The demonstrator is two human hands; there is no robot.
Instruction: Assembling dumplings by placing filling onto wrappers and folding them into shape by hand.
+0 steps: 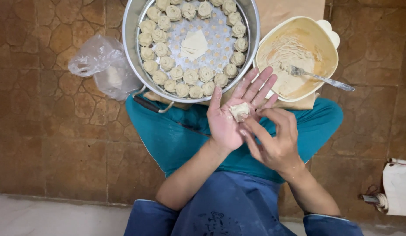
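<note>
My left hand [231, 116] lies palm up above my lap, fingers spread, with a small folded dough dumpling [240, 111] resting on it. My right hand [275, 137] is beside it, thumb and fingertips touching the dumpling's edge. Just beyond the hands stands a round metal steamer pot [132, 48], its perforated tray ringed with several shaped dumplings [190, 76] and a few flat dough squares [194, 43] in the middle.
A cream bowl [327, 48] with pale filling and a metal spoon [321, 78] sits at the right of the pot. A crumpled clear plastic bag [100, 63] lies at the left on the brown stone-pattern floor. A white object [397, 188] lies at the far right.
</note>
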